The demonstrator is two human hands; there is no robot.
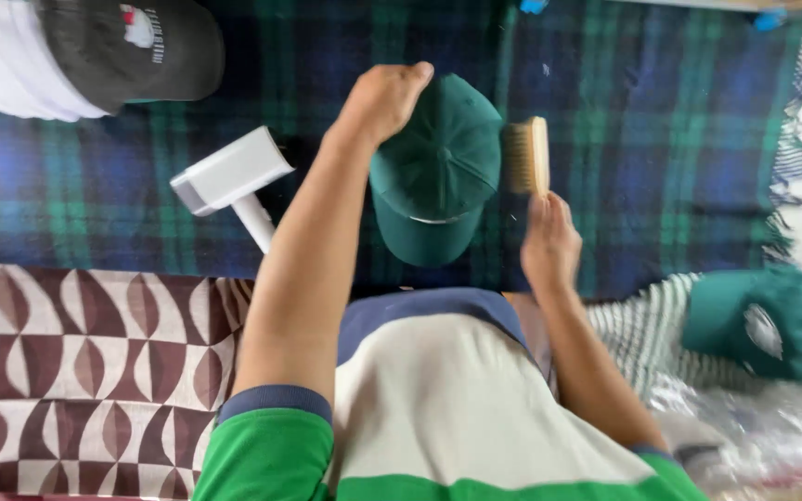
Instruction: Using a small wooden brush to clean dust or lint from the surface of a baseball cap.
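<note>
A dark green cap is held up over a blue and green plaid blanket. My left hand grips the cap at its left side, fingers curled behind the crown. In my right hand is a wooden brush with pale bristles, and those bristles press against the cap's right side. The cap's brim points down toward me.
A white lint roller lies on the blanket to the left. Stacked caps, a black one on top, sit at the top left. Another green cap rests on striped cloth and plastic wrap at the right. A brown patterned mat covers the lower left.
</note>
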